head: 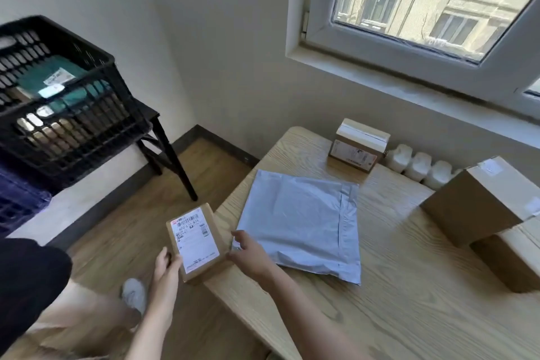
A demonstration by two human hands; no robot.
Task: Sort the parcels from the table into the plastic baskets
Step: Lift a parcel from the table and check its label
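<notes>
A small cardboard box with a white shipping label [195, 242] is held off the left edge of the wooden table [409, 301]. My left hand [166, 267] grips its lower left side. My right hand [248, 254] sits at the box's right side, fingers loosely bent and touching it. A grey plastic mailer [306, 222] lies flat on the table just right of my right hand. A black plastic basket [58, 96] at the upper left holds a green parcel and brown boxes. A blue basket [17, 204] shows below it.
More cardboard boxes stand on the table: one at the back by the wall [358, 143], two stacked at the right edge [482, 202]. The black basket rests on a dark stool [163, 140]. White radiator tops [420, 165] line the wall under the window.
</notes>
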